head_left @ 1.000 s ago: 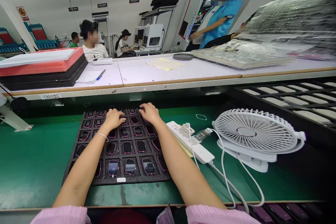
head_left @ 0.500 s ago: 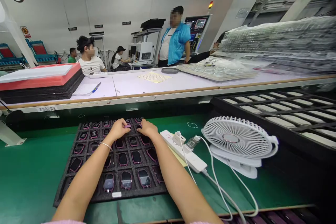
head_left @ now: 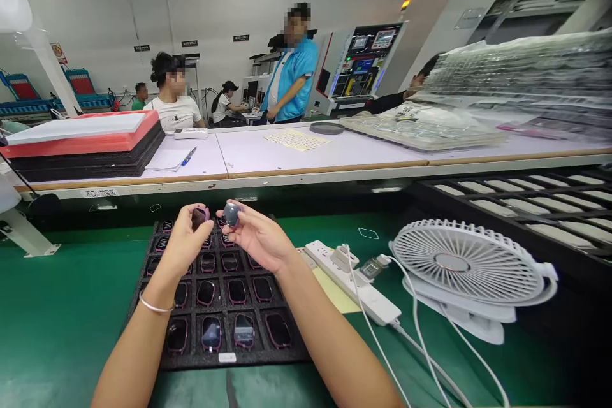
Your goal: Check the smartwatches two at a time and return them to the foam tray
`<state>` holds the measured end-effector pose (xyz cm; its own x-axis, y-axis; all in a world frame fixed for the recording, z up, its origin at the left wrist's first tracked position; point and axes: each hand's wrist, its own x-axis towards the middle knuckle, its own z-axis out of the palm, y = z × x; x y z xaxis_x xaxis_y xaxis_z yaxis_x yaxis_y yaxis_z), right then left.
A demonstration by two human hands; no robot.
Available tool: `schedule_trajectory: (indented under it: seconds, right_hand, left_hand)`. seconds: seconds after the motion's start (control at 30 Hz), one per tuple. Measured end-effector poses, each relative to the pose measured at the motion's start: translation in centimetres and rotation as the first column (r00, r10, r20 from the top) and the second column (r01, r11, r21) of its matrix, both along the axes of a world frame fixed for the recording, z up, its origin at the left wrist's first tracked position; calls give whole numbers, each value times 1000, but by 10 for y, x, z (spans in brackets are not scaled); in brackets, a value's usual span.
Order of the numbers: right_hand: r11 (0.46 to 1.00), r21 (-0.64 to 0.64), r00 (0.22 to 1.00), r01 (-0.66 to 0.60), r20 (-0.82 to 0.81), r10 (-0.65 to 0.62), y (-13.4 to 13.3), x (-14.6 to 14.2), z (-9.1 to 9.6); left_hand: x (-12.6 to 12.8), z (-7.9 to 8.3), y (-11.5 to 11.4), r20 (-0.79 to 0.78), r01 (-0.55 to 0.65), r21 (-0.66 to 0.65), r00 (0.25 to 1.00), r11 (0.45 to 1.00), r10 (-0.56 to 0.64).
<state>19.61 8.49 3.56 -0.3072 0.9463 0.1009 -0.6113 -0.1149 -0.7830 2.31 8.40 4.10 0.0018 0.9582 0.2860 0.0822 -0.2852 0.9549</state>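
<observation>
- Left hand [head_left: 184, 242]: thumb and fingers clamped on a purple-rimmed watch [head_left: 199, 218], above the far part of the tray [head_left: 261, 359].
- Right hand [head_left: 262, 239]: fingertips pinching a grey, rounded piece [head_left: 232, 214], perhaps another watch turned over; it shows too small to be sure.
- The two held pieces sit near each other, a narrow gap between them.
- The tray's cells carry more watches; its far edge is partly hidden by the hands, and a band of green bench [head_left: 62, 319] runs along its front edge.
- Left of the tray, the bench gives broad room.
- Right is tighter: the strip [head_left: 354, 285] lies near the right forearm, then cables [head_left: 377, 347] and fan [head_left: 452, 261].
- Beyond the hands, the shelf [head_left: 243, 156] edge crosses the view.
</observation>
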Motion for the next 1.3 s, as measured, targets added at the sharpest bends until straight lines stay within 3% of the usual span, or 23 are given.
schedule_trajectory:
  seconds: [0.37,0.63,0.93,1.3]
  right_hand:
    - [996,67,997,-65,55,61,-1,2,-14]
    - [988,9,988,-151,-20,151,-1,-2,-17]
    - [979,24,973,-204,-102,205,-1,0,-16]
    - [977,92,973,-192,-114,202,-7,-3,-12]
  left_hand:
    - [3,-9,-7,-194,-74,97,977,993,92]
    - [9,-15,-3,20,-3,-19,1000,1000,3]
    - [12,-9,-9,64,-55,-17,996,998,56]
    - [12,-7,-13,-17,-112,23,994,993,113]
